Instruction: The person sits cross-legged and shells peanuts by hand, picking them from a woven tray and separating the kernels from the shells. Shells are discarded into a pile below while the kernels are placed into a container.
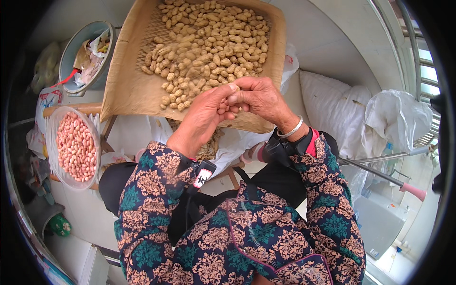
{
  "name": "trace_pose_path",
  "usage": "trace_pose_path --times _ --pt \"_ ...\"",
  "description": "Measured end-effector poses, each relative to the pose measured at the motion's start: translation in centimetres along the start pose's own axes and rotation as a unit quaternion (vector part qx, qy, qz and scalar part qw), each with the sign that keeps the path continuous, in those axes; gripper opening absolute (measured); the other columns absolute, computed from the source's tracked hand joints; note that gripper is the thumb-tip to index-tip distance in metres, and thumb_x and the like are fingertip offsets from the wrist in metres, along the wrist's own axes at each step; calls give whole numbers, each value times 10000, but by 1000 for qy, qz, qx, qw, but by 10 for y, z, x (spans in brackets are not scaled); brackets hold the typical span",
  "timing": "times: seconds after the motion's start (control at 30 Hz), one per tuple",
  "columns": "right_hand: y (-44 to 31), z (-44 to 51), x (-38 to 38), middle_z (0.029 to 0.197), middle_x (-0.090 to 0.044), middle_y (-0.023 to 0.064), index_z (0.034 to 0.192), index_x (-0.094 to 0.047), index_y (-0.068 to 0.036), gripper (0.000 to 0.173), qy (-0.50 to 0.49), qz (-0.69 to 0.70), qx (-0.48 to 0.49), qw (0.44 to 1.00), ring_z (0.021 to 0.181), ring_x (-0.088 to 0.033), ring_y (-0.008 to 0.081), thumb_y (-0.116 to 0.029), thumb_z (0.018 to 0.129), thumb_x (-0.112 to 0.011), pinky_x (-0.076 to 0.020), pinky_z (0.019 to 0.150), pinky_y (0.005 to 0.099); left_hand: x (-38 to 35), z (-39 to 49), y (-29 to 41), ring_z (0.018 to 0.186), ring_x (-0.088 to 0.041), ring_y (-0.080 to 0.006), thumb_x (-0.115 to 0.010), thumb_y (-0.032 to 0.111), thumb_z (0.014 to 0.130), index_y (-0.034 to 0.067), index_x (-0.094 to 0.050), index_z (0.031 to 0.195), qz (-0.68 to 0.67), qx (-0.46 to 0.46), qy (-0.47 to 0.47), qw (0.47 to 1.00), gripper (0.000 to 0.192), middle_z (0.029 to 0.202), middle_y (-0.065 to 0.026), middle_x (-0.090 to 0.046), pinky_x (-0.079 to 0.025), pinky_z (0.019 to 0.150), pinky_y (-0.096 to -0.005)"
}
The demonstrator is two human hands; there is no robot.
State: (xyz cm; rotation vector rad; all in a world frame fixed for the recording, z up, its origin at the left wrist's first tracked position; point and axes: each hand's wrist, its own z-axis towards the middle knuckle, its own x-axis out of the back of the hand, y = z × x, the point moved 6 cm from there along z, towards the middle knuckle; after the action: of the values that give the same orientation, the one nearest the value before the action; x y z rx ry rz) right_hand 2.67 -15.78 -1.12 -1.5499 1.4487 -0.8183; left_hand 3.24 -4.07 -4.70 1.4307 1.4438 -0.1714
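My left hand [210,112] and my right hand [262,99] meet above the near edge of a brown woven tray [123,89]. Between their thumbs and forefingers they pinch a small peanut [237,88], mostly covered by the fingertips. The left fingers curl inward below it; whether kernels lie in that palm I cannot tell. Just beyond the hands, many unshelled peanuts [221,42] are spread over the tray. To the left, a clear plastic bowl [53,149] holds pink shelled peanut kernels [76,148].
Empty peanut shells [210,146] lie in a white plastic bag [231,142] under the tray. A grey-blue bucket [67,57] with waste stands at the upper left. On the right are a white woven sack [331,110] and metal poles [377,158], one with a pink end.
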Motion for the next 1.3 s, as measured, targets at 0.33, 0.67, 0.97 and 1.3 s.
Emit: trace_pose_path --times 0.33,0.67,0.97,1.3 --pt "-7 11 5 790 -699 58 966 -694 24 166 -21 2 -8 1000 585 -591 59 -115 884 -658 -466 484 189 -5 1 16 687 -550 -71 -554 323 958 54 -633 903 5 -26 -4 1000 286 755 -10 -622 -439 628 -196" --pt "-29 6 3 874 -701 98 1056 -675 -7 202 102 -196 161 962 670 -658 160 -46 859 -653 -535 586 260 0 1 25 781 -607 -89 -548 271 974 16 -619 1043 -56 -81 46 994 274 886 -30 -654 -511 797 -226" --pt "-44 -8 -18 1054 -663 133 1077 -654 -14 294 148 -358 336 858 852 -676 245 24 786 -668 -547 736 307 11 3 18 850 -610 -121 -480 186 1010 9 -592 1029 -138 -120 60 981 210 908 -40 -617 -523 870 -283" --pt "-35 -3 -10 1031 -675 65 1095 -685 -3 250 114 -267 257 922 874 -628 118 -5 845 -673 -525 738 232 13 6 11 864 -630 -137 -484 181 1001 8 -586 1027 -153 -111 68 980 202 933 -58 -629 -532 862 -290"
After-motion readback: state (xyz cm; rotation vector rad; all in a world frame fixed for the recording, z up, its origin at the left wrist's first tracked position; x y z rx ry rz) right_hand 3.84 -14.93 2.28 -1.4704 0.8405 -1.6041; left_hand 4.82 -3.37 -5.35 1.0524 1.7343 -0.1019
